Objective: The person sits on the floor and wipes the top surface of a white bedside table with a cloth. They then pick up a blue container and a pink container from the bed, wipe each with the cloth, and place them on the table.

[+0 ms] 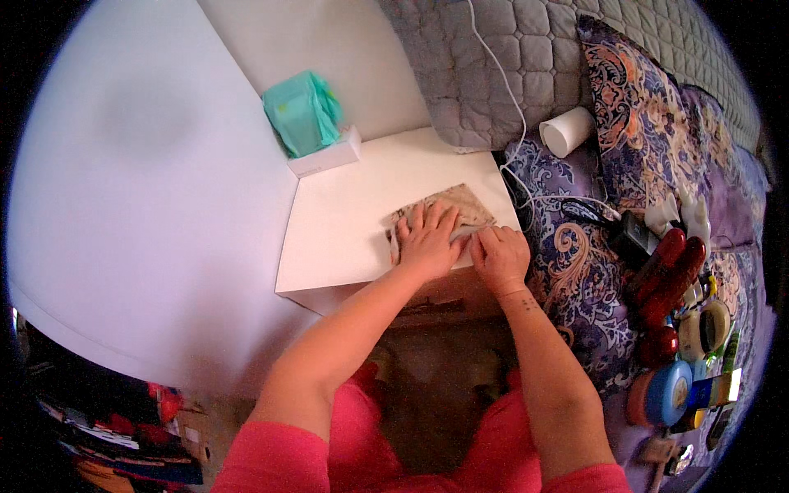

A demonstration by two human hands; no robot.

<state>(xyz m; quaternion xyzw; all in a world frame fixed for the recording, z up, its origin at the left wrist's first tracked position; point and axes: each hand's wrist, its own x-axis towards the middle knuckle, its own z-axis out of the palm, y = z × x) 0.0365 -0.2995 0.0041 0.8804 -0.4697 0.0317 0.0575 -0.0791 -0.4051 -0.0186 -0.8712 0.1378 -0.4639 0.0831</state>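
A flat, square-cornered, mottled beige-brown piece [465,200] lies on a white tabletop [339,228]. My left hand [429,243] rests palm down on it with the fingers spread. At the near right edge of the piece, my right hand [502,252] has its fingers curled in and its thumb and fingertips together on a thin whitish strip or fold [466,234]. What that strip is made of cannot be told. Part of the piece is hidden under my left hand.
A green soft pack [305,114] sits on a white box [327,154] by the wall. To the right, a patterned bed cover [573,277] bears a white cylinder [566,132], a white cable [508,86], a black adapter [635,235], red objects [666,277] and a round blue-lidded container [672,391].
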